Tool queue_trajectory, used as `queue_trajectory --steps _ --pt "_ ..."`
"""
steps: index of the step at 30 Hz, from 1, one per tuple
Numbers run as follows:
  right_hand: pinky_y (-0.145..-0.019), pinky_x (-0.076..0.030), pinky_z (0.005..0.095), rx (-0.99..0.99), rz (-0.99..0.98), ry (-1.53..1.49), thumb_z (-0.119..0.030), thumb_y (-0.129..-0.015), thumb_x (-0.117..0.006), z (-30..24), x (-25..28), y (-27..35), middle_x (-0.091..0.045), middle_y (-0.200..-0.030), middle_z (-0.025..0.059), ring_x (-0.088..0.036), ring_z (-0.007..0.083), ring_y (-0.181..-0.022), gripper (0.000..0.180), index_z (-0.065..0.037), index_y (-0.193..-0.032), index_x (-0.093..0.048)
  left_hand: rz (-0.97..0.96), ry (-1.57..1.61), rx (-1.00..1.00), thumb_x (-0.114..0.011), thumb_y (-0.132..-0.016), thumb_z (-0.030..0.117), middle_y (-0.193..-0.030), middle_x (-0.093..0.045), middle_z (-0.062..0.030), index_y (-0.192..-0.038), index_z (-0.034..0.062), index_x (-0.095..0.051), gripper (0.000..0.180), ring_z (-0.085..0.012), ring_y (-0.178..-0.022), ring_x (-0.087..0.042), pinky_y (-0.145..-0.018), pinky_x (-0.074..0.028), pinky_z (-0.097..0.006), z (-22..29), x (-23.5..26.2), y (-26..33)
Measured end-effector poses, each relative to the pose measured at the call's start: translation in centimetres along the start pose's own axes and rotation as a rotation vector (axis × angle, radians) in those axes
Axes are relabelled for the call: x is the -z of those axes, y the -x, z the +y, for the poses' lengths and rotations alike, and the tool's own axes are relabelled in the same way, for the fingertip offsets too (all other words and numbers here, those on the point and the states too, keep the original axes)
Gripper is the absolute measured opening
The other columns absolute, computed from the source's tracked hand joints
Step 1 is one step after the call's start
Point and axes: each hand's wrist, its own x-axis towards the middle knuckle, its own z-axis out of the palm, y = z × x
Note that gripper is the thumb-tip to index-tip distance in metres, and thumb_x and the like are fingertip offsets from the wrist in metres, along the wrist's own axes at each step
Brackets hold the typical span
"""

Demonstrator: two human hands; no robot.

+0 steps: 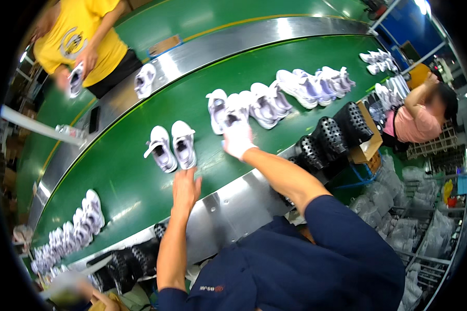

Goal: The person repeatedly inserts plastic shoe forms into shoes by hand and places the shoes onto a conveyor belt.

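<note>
Two white and lavender sneakers, a left-hand one (161,149) and a right-hand one (183,144), stand side by side on the green conveyor belt (135,181), toes pointing away. My bare left hand (186,189) is at the heel of the right-hand one, fingers stretched out and thumb apart, gripping nothing. Farther right, my right hand (237,141) wears a white glove and reaches onto the heel end of another white sneaker (237,106). Its fingers look closed on that shoe, though blur and the shoe partly hide them. A matching sneaker (217,110) stands just left of it.
More white sneakers (264,106) line the belt to the right, and a row (70,238) stands lower left. Black studded shoe forms (329,137) sit along the near metal edge (228,207). Across the belt, a person in yellow (83,41) holds a shoe; another in pink (417,122) works right.
</note>
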Motion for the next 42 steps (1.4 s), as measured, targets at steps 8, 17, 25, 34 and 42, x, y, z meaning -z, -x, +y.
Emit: queue_trajectory --steps 8,17,25,34,42 --pt "-0.085 -0.058 0.0428 -0.139 -0.117 -0.021 -0.026 -0.087 -0.063 -1.2 -3.2 -5.2 -0.078 -0.102 0.0138 -0.075 0.0294 -0.099 0.026 -0.012 -0.099 -0.081 -0.076 0.274 0.093 -0.075 -0.088 0.016 -0.101 -0.072 -0.0203 -0.107 0.0012 -0.072 0.024 -0.0396 -0.101 -0.066 -0.089 -0.052 -0.047 1.7 -2.5 9.4" --pt "-0.086 -0.055 0.0455 0.217 -0.193 -0.060 -0.030 -0.081 -0.070 -4.1 -3.1 19.1 -0.073 -0.097 0.0169 -0.071 0.0343 -0.095 0.026 -0.008 -0.092 -0.078 0.070 0.364 0.146 -0.070 -0.090 0.009 -0.115 -0.067 -0.0231 -0.122 -0.0014 -0.065 0.034 -0.0412 -0.108 -0.064 -0.096 -0.050 -0.045 2.3 -2.8 12.4" --pt "-0.081 -0.052 0.0487 0.334 0.139 -0.498 -0.031 -0.084 -0.073 -1.3 -2.9 28.3 -0.070 -0.102 0.0185 -0.066 0.0386 -0.094 0.034 -0.007 -0.108 -0.068 0.096 0.353 0.198 -0.071 -0.091 0.012 -0.107 -0.069 -0.0227 -0.117 0.0000 -0.063 0.029 -0.0383 -0.099 -0.068 -0.091 -0.052 -0.044 1.8 -3.3 14.7" --pt "-0.091 -0.052 0.0462 -0.409 0.349 0.014 -0.045 -0.083 -0.078 9.7 -4.6 32.2 -0.065 -0.117 0.0191 -0.063 0.0369 -0.104 0.065 -0.001 -0.128 -0.060 -0.013 0.502 0.070 -0.069 -0.093 0.010 -0.088 -0.071 -0.0190 -0.099 0.0003 -0.069 0.012 -0.0317 -0.075 -0.071 -0.070 -0.055 -0.040 6.0 -2.5 16.2" --pt "-0.086 -0.053 0.0473 -0.118 0.507 -0.131 -0.026 -0.085 -0.078 8.5 -0.8 33.2 -0.067 -0.105 0.0196 -0.063 0.0392 -0.097 0.042 0.000 -0.114 -0.066 -0.059 0.567 -0.014 -0.075 -0.090 0.014 -0.102 -0.069 -0.0183 -0.112 0.0033 -0.067 0.026 -0.0319 -0.090 -0.069 -0.076 -0.054 -0.039 9.8 -1.7 15.0"
